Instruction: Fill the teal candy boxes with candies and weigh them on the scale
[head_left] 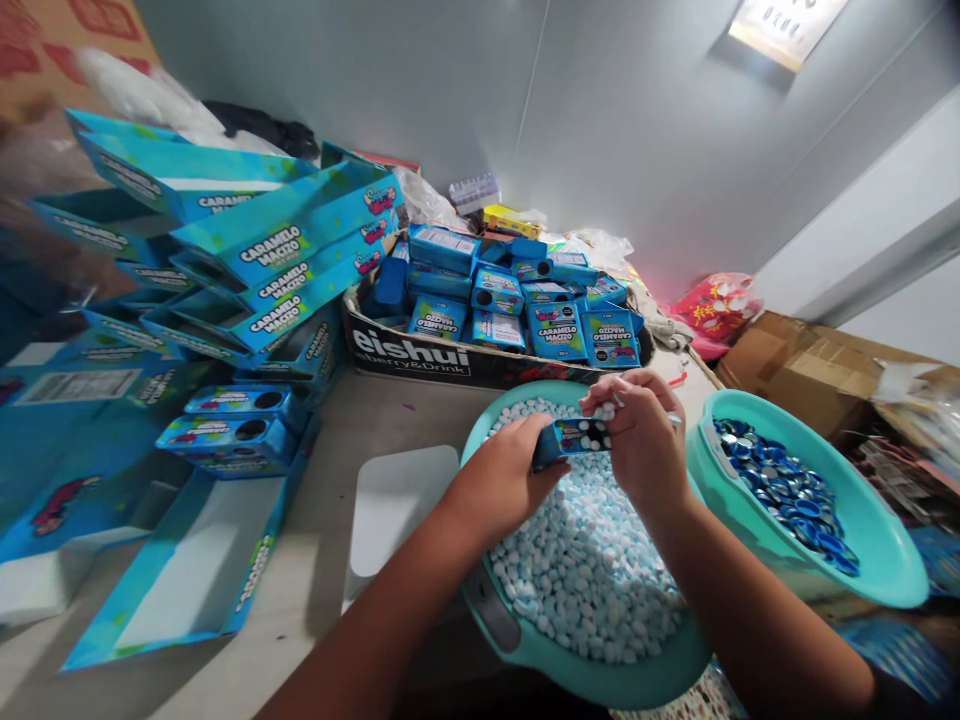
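My left hand (510, 470) is wrapped round a small blue candy box (570, 437), tilted over the basin, with a round dark opening toward my right hand. White candies show at that opening. Fingers curled, my right hand (636, 425) is closed on several white candies (606, 410) right beside the box. Beneath both hands stands a turquoise basin (600, 685) filled with white and pale blue candies (592, 570). Part of the heap is hidden by my hands and forearms.
A black carton (412, 358) behind the basin holds many small blue boxes. To the right, a second turquoise basin (885, 545) contains blue metallic caps (787, 490). Blue display trays (277, 250) are stacked at left, above an open tray (202, 560) with two boxes. A white lid (401, 505) lies nearby.
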